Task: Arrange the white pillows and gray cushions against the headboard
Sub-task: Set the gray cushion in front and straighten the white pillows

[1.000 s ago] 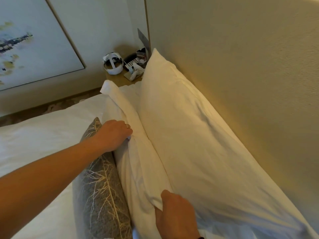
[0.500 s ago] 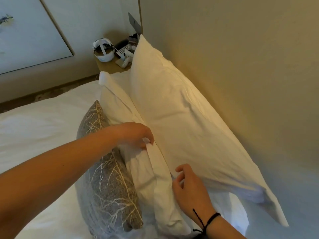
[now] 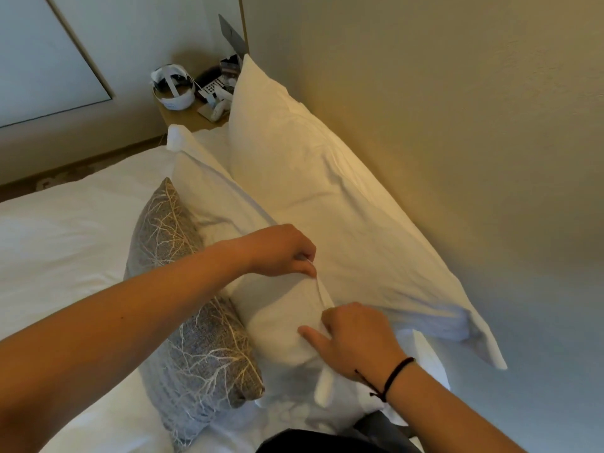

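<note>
At the far left we see the smooth white sheet point(image 3: 58, 243) of the bed; on it a gray cushion point(image 3: 196, 348) of coarse woven cloth, stitched with pale branching lines, leans against the front pillow point(image 3: 277, 328), a soft white one with a flat flanged edge; our left hand point(image 3: 281, 250) has its fingers curled, pinching that flange at its top edge; our right hand point(image 3: 353, 335), a dark cord at the wrist, grips the same edge lower down, thumb laid along the cloth; behind stands the back pillow point(image 3: 327, 178), plump, creased, resting against the matte beige headboard point(image 3: 441, 125); beyond, a wooden nightstand point(image 3: 183, 117) carries a white headset point(image 3: 173, 88).
</note>
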The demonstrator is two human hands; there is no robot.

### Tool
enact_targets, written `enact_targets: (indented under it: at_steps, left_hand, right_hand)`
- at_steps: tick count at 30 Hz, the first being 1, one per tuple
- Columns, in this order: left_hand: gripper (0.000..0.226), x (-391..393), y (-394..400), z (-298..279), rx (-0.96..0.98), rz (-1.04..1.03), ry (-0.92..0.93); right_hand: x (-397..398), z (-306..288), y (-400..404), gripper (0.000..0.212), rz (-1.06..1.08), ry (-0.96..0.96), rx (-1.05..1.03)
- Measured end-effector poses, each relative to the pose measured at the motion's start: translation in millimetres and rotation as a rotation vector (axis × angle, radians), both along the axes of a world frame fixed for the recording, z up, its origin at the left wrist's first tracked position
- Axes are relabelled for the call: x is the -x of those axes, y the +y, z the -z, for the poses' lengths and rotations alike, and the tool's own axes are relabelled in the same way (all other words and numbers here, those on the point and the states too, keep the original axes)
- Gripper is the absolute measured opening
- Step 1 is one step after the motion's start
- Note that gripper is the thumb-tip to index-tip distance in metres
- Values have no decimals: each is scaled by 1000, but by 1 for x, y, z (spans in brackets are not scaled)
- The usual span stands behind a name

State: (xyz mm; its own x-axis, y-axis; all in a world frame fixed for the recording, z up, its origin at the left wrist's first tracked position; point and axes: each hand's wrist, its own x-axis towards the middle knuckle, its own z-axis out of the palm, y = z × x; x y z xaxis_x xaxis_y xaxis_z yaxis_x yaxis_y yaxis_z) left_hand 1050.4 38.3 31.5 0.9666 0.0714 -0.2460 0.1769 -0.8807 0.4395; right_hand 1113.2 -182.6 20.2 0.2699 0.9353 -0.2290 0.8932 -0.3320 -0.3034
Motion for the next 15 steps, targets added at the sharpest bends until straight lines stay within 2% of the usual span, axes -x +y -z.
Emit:
enact_targets:
  at_steps: [4,7,11,15]
  left_hand:
    - [29,-3,-1,3,-8,-49,-13]
    - [30,-7,-4,10,-40,-48,-13]
    - [25,-10,-4,23,-111,11,14]
    - [29,1,16,38,-323,32,181]
  right_hand:
    - [-36,-4,-26,31,241,275,105]
    - [-40,1,-46,24,359,448,76]
    - [-31,22,-67,19,428,500,92]
    - [-24,43,-75,14,510,533,180]
